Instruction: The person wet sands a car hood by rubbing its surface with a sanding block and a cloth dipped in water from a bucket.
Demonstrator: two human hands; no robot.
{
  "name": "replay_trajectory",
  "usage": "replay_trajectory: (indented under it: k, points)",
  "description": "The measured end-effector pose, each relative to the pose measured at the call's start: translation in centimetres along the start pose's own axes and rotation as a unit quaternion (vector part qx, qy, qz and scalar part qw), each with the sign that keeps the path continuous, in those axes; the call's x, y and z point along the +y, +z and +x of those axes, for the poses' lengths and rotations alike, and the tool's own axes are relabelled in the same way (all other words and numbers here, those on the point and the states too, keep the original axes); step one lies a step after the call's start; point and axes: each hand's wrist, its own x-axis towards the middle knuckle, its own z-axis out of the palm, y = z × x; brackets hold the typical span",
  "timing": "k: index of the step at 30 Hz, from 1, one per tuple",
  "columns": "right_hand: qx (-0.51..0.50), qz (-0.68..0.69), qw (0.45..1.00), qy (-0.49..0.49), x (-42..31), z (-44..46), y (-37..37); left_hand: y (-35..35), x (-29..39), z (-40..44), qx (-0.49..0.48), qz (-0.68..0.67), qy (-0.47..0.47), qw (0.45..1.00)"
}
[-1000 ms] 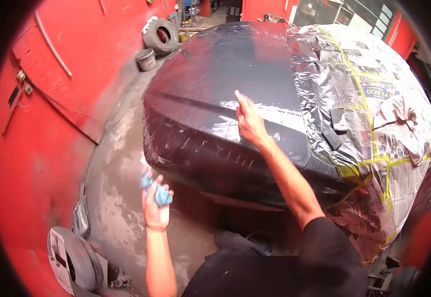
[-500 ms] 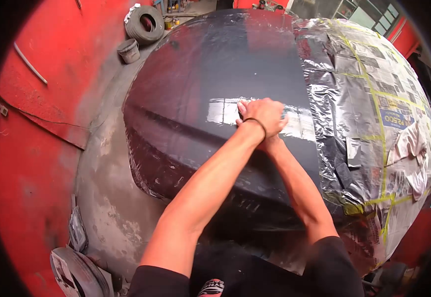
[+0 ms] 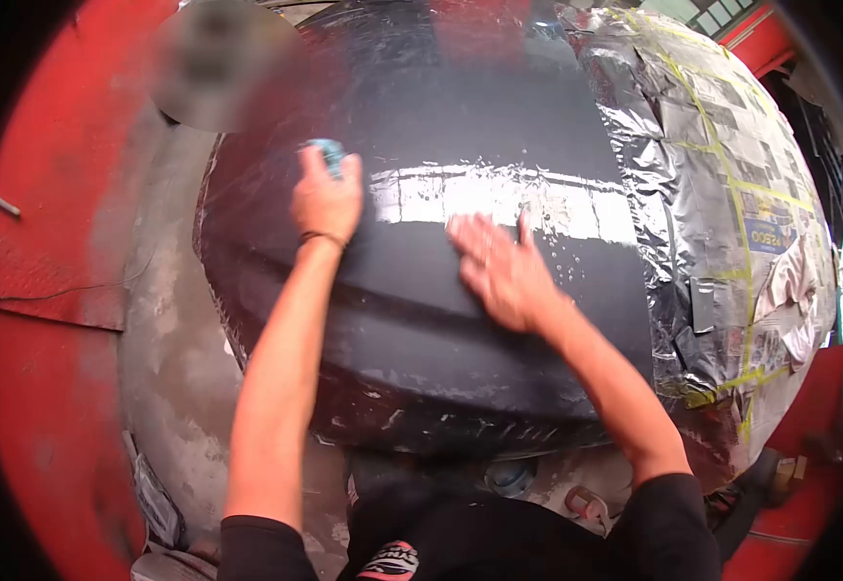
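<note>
A dark grey, wet car hood (image 3: 470, 111) spreads out before me, with glossy reflections across its middle. My left hand (image 3: 325, 205) is closed around a small light-blue wad (image 3: 328, 153), over the hood's left side. Whether the wad is a sponge or a cloth I cannot make out. Lying flat on the hood near the centre, my right hand (image 3: 507, 276) has its fingers stretched out and holds nothing. Water drops (image 3: 562, 247) dot the surface just right of it.
Newspaper masking (image 3: 722, 165) with yellow tape covers the car's right side, bordered by shiny plastic film (image 3: 642, 174). A pale rag (image 3: 787, 281) hangs on the paper. A red wall (image 3: 49, 223) runs along the left. A bucket (image 3: 511, 474) stands on the floor below the hood.
My hands, one over the other at mid-hood before, are now apart: the left has gone left with the light-blue wad showing, the right lies flat. Water drops now show on the hood.
</note>
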Motion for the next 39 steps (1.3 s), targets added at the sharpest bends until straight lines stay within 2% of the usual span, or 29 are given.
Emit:
replay_trajectory:
  k: [1,3,5,7,9,10,11,13,15,16,17,18,19,20,21,23,24,25,26,27,28,29,30,31,33,35,37,39]
  points:
    - [-0.017,0.06,0.998,-0.018,-2.0,-1.3,-0.5,-1.1,-2.9,0.6,0.024,-0.04,-0.004,0.999]
    - [-0.084,0.047,0.995,0.0,-2.3,-0.1,-1.5,-2.6,-7.3,1.0,0.029,-0.045,-0.003,0.999]
    - [-0.044,0.004,0.999,0.021,0.7,4.9,-0.1,-3.5,-8.1,-0.5,0.025,-0.077,0.029,0.996]
    - [0.033,-0.002,0.995,0.098,3.4,11.7,0.2,-4.2,-5.6,-3.6,-0.04,-0.123,0.082,0.988]
    - [-0.048,0.101,0.974,0.195,5.5,17.8,-0.6,-2.9,-2.8,-7.8,-0.088,-0.093,0.18,0.975]
    - [-0.077,0.169,0.959,0.214,5.9,19.1,-2.7,-2.6,-0.8,-9.6,-0.144,-0.097,0.228,0.958]
    - [-0.02,0.262,0.938,0.227,7.6,18.6,-1.9,-1.4,1.1,-11.4,-0.244,-0.096,0.216,0.94]
    - [0.058,0.357,0.908,0.213,7.4,15.7,-4.4,0.4,4.4,-15.4,-0.244,-0.081,0.295,0.92]
    - [0.064,0.321,0.879,0.346,4.0,10.8,-9.7,-0.2,5.5,-16.2,-0.187,-0.13,0.327,0.917]
    - [0.175,0.437,0.82,0.326,2.7,7.7,-9.4,-0.8,5.9,-16.5,-0.158,-0.149,0.341,0.915]
    - [0.282,0.544,0.733,0.295,1.4,4.8,-8.9,-1.9,5.8,-15.5,-0.144,-0.166,0.316,0.923]
    - [0.262,0.607,0.686,0.304,0.1,2.5,-10.0,-2.5,5.5,-14.2,-0.19,-0.259,0.241,0.916]
    - [0.242,0.667,0.634,0.309,-1.4,0.7,-11.2,-2.8,5.4,-12.8,-0.234,-0.345,0.162,0.894]
    - [0.209,0.708,0.605,0.297,-2.7,-0.7,-11.0,-2.2,5.0,-11.7,-0.334,-0.446,0.07,0.828]
    - [0.175,0.747,0.576,0.283,-4.0,-1.9,-10.6,-1.8,5.4,-10.5,-0.463,-0.563,0.034,0.683]
    - [0.153,0.742,0.586,0.287,-6.9,-2.5,-10.5,-3.2,5.5,-9.9,-0.631,-0.526,-0.058,0.567]
    - [0.145,0.717,0.629,0.263,-6.3,-3.1,-9.1,-2.2,5.1,-10.2,-0.654,-0.516,-0.069,0.55]
    - [0.135,0.69,0.67,0.24,-6.0,-3.4,-7.8,-2.8,5.1,-10.9,-0.6,-0.533,-0.078,0.592]
    - [0.275,0.56,0.74,0.251,-6.9,-3.2,-6.2,-3.6,5.3,-11.9,-0.546,-0.546,-0.085,0.63]
    - [0.283,0.436,0.794,0.316,-8.0,-3.5,-7.2,-4.1,5.4,-12.5,-0.496,-0.554,-0.09,0.663]
    - [0.32,0.302,0.85,0.29,-8.2,-3.9,-6.3,-4.6,5.0,-12.0,-0.426,-0.542,-0.065,0.721]
    - [0.347,0.158,0.886,0.264,-8.3,-4.4,-4.8,-5.6,4.4,-10.8,-0.388,-0.443,-0.029,0.808]
    - [0.297,0.165,0.9,0.273,-8.7,-5.0,-3.0,-4.2,2.6,-9.4,-0.326,-0.344,0.069,0.878]
    - [0.265,0.124,0.917,0.27,-9.7,-5.3,-1.4,-4.3,2.4,-9.1,-0.222,-0.223,0.165,0.935]
    - [0.275,0.043,0.927,0.253,-10.6,-5.6,1.6,-3.7,1.2,-9.3,-0.163,-0.032,0.304,0.938]
    - [0.301,0.087,0.912,0.264,-10.0,-5.5,3.0,-0.7,-2.7,-10.4,-0.112,0.035,0.504,0.856]
    - [0.316,0.113,0.899,0.282,-9.2,-5.3,4.2,-2.2,-2.4,-13.0,-0.216,0.043,0.514,0.829]
    - [0.401,0.18,0.844,0.308,-8.7,-5.4,4.1,-2.7,-2.9,-14.8,-0.196,0.082,0.538,0.816]
